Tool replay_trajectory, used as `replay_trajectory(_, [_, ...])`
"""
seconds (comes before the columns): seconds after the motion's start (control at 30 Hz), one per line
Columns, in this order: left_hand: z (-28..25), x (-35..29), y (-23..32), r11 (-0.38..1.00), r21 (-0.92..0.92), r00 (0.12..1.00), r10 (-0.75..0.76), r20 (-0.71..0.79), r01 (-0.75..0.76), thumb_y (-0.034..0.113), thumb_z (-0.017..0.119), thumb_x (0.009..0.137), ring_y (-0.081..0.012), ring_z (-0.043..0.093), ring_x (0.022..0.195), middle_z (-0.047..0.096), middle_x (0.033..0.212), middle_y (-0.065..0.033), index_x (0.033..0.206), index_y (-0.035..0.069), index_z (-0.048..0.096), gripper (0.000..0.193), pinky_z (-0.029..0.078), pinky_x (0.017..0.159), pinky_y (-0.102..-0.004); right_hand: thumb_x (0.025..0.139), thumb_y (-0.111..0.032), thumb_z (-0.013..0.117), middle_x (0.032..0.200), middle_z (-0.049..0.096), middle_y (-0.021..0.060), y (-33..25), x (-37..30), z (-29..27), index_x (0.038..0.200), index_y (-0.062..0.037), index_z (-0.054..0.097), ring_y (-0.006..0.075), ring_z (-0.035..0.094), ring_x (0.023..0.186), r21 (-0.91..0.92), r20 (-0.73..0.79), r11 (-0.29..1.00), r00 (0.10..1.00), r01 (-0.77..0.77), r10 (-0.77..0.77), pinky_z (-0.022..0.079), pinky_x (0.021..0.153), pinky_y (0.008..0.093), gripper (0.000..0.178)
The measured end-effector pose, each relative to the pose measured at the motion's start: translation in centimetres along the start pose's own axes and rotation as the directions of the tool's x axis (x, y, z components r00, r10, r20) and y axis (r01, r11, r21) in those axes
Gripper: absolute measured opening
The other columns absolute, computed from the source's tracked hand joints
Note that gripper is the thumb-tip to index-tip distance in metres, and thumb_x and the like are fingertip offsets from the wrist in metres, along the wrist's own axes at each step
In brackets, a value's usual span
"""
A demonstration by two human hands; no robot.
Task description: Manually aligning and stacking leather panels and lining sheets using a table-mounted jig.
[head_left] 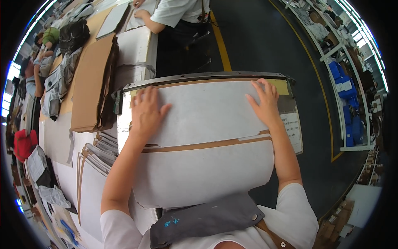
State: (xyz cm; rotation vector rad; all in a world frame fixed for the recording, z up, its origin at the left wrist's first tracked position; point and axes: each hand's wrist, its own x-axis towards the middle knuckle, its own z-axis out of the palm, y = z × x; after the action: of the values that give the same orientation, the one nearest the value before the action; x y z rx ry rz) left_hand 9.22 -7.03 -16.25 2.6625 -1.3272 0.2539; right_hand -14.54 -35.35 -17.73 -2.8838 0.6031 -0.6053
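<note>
A pale grey-white panel (207, 110) with a brown edge lies flat in front of me, its far edge along a metal bar (199, 76). My left hand (146, 111) rests on the panel's left end, fingers spread. At its right end, my right hand (265, 101) lies with the fingers apart, near the far corner. A second pale panel (203, 172) with a brown strip along its far edge is closer to my body. Whether the two panels are joined cannot be told. Neither hand grips anything.
To the left stand a stack of brown cardboard sheets (93, 83), grey folded pieces (97, 155) and a dark bag (74, 35). A co-worker's arm (155, 25) shows at the far table. A written sheet (291, 126) lies right; shelves with blue bins (346, 83) stand beyond.
</note>
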Motion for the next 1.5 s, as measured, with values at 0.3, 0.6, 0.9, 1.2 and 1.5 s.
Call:
replay_trajectory(0.3, [-1.0, 0.3, -3.3, 0.954, -0.044, 0.951, -0.291, 0.103, 0.296, 0.035, 0.079, 0.074, -0.0398, 0.056, 0.099, 0.053, 0.114, -0.0256, 0.129, -0.005, 0.042, 0.077, 0.048, 0.082, -0.0452, 0.079, -0.034, 0.075, 0.124, 0.049, 0.0192, -1.5, 0.6, -1.1, 0.132, -0.0036, 0.048, 0.038, 0.045, 0.115, -0.083, 0.029, 0.947, 0.949, -0.311, 0.315, 0.04, 0.096, 0.046, 0.067])
replay_trajectory(0.6, [-6.9, -3.1, -3.6, 0.672, -0.72, 0.836, -0.487, -0.252, 0.174, 0.015, 0.074, 0.08, -0.0071, 0.046, 0.062, 0.055, 0.065, 0.0011, 0.08, -0.002, 0.062, 0.021, 0.041, 0.057, -0.0256, 0.086, -0.008, 0.066, 0.12, 0.061, 0.0133, 6.0, 3.6, -5.2, 0.131, 0.0044, 0.05, 0.0159, 0.061, 0.101, 0.577, 0.129, 0.729, 0.922, -0.369, 0.365, 0.046, 0.087, 0.0278, 0.05])
replay_trajectory(0.9, [-19.7, -32.6, -14.7, 0.508, -0.636, 0.332, -0.861, -0.385, 0.581, 0.017, 0.071, 0.085, -0.002, 0.038, 0.059, 0.049, 0.063, 0.0072, 0.08, 0.001, 0.064, 0.018, 0.028, 0.051, -0.0222, 0.085, -0.009, 0.068, 0.114, 0.062, 0.0033, -25.4, 9.3, -2.4, 0.119, 0.0041, 0.06, 0.0036, 0.052, 0.068, 0.848, 0.318, 0.513, 0.905, -0.138, -0.283, 0.043, 0.061, 0.0214, 0.038])
replay_trajectory(1.2, [-17.0, -48.5, -18.0, 0.133, 0.477, 0.435, -0.666, -0.606, 0.869, 0.017, 0.071, 0.085, -0.0167, 0.061, 0.082, 0.065, 0.092, -0.0074, 0.106, -0.002, 0.065, 0.029, 0.047, 0.071, -0.0276, 0.08, -0.009, 0.069, 0.084, 0.065, 0.0085, -41.4, 4.2, 7.5, 0.128, 0.0026, 0.049, 0.0161, 0.06, 0.072, 0.92, 0.262, 0.39, 0.797, -0.036, -0.544, 0.05, 0.067, 0.0275, 0.053])
replay_trajectory(1.5, [-9.3, -20.2, -3.4, 0.763, -0.641, 0.992, -0.123, -0.021, 0.081, 0.005, 0.078, 0.07, -0.03, 0.057, 0.104, 0.059, 0.113, -0.0115, 0.115, 0.004, 0.061, 0.048, 0.049, 0.085, -0.0381, 0.081, -0.009, 0.069, 0.11, 0.056, 0.0101, -18.3, -0.7, -1.8, 0.119, -0.0016, 0.057, 0.0237, 0.055, 0.1, 0.57, 0.197, 0.791, 0.897, 0.224, -0.395, 0.047, 0.086, 0.0336, 0.04])
